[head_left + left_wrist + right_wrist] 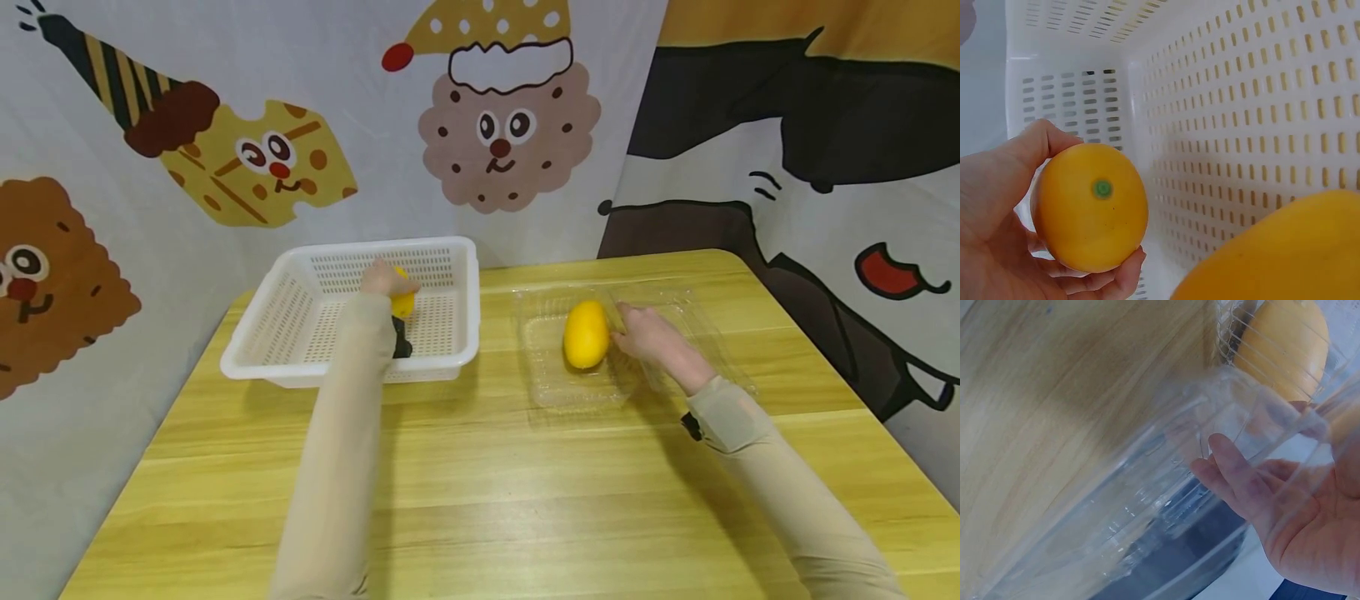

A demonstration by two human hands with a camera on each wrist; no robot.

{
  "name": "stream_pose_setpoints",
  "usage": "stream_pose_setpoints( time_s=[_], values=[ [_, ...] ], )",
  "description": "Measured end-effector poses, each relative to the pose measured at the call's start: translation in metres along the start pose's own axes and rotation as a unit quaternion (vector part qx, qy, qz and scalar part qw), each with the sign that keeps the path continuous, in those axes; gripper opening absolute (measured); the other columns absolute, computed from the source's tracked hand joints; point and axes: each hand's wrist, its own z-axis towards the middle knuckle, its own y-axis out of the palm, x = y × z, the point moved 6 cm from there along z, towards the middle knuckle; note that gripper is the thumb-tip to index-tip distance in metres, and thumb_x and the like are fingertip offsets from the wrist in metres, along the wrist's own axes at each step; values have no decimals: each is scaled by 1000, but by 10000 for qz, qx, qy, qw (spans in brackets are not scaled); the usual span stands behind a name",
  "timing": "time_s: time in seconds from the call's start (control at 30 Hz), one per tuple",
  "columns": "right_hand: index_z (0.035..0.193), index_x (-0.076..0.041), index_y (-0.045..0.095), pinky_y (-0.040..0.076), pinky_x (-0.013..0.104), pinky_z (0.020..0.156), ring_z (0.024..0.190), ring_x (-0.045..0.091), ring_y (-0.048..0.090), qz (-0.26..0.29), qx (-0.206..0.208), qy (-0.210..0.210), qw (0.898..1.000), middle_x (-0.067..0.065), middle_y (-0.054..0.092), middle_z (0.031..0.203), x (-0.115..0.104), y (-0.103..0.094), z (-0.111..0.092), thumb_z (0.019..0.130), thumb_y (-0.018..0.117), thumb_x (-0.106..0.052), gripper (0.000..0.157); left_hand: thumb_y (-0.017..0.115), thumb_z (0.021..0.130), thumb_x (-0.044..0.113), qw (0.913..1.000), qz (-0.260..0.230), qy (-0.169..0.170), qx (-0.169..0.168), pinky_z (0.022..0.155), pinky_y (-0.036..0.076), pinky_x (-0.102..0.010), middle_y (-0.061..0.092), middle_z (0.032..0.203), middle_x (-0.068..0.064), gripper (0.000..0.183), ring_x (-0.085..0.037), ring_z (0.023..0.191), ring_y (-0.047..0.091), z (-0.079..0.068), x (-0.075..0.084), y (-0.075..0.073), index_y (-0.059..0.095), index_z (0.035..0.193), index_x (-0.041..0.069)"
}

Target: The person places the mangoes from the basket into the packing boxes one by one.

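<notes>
Inside the white perforated basket [247,350], my left hand [381,279] grips a smooth yellow melon [1094,209], thumb over one side and fingers curled under the other. Its round green stem mark [1102,188] faces the left wrist camera. A second yellow melon [1291,256] shows at that view's lower right. My right hand [654,343] pinches the inner edge of an open clear plastic clamshell container [543,383], where its two halves meet. Through the plastic, part of this hand is blurred in the right wrist view. One yellow melon [587,335] lies in the container's left half.
Both containers stand toward the back of a wooden table [525,500], basket left and clamshell right. The clamshell's other half [712,333] lies spread to the right, under and past my hand. A cartoon-printed cloth [360,108] hangs behind the table's back edge.
</notes>
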Motion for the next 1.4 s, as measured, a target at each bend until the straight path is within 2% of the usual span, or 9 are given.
stream_pose_setpoints(
  time_s=[0.13, 0.3, 0.43, 0.6, 0.73, 0.87, 1.03, 1.27, 1.4],
  values=[
    [145, 11, 21, 38, 29, 50, 50, 15, 36, -11, 26, -5, 10000, 39, 49, 126, 0, 0, -1, 96, 50, -18, 64, 66, 86, 36, 9993, 256, 253, 84, 87, 46, -35, 51, 121, -21, 67, -26, 96, 47, 0, 7, -5, 40, 130, -7],
    [146, 11, 20, 36, 28, 48, 48, 13, 33, -1, 26, -23, 10000, 35, 58, 108, -1, -1, -2, 96, 50, -18, 65, 63, 87, 37, 9980, 349, 534, 47, 95, 45, -40, 46, 128, -26, 79, -31, 105, 47, -6, 16, -14, 27, 140, -10],
    [146, 11, 20, 36, 29, 48, 49, 14, 34, 14, 30, -40, 10000, 35, 57, 110, 0, -1, -2, 96, 49, -18, 65, 61, 88, 38, 9965, 346, 765, -5, 99, 45, -45, 43, 133, -29, 86, -35, 112, 47, -11, 24, -21, 17, 145, -9],
    [146, 11, 20, 38, 30, 53, 55, 17, 41, -55, 33, -40, 10000, 37, 54, 120, 0, -2, 0, 96, 49, -19, 65, 61, 87, 38, 9939, 373, 1040, 39, 95, 45, -43, 45, 127, -24, 72, -32, 106, 47, -15, 36, -27, 33, 136, -6],
    [146, 11, 20, 39, 31, 53, 58, 19, 44, -93, 20, -45, 9999, 39, 49, 127, 0, -2, 0, 96, 49, -19, 65, 61, 87, 39, 9938, 271, 1079, -28, 94, 43, -40, 45, 124, -21, 71, -29, 103, 45, -19, 45, -29, 32, 136, -3],
    [146, 11, 21, 42, 33, 58, 64, 22, 49, -131, 33, -55, 9999, 39, 45, 132, -1, -1, 0, 96, 49, -19, 65, 63, 86, 41, 9933, 119, 1150, -85, 81, 46, -34, 48, 112, -15, 65, -25, 94, 48, -24, 58, -27, 37, 130, 1],
    [146, 11, 21, 42, 32, 58, 62, 21, 48, -132, 56, -48, 9999, 39, 43, 134, -1, -1, 0, 96, 49, -20, 65, 63, 85, 43, 9916, -38, 1284, -174, 67, 48, -28, 49, 99, -11, 56, -23, 82, 52, -35, 78, -21, 43, 119, 5],
    [146, 11, 20, 36, 29, 49, 54, 17, 39, -2, 54, -35, 10000, 39, 42, 134, -1, -1, -2, 96, 49, -19, 65, 66, 84, 40, 9867, -347, 1561, -284, 66, 50, -28, 50, 98, -11, 64, -22, 81, 53, -52, 107, -6, 38, 125, 1],
    [146, 11, 20, 35, 28, 48, 50, 14, 35, 25, 80, -43, 10000, 37, 53, 121, -1, -1, -2, 96, 49, -19, 65, 69, 81, 43, 9849, -346, 1607, -545, 73, 54, -32, 50, 105, -13, 81, -23, 85, 54, -61, 121, 8, 28, 137, 1]
  ],
)
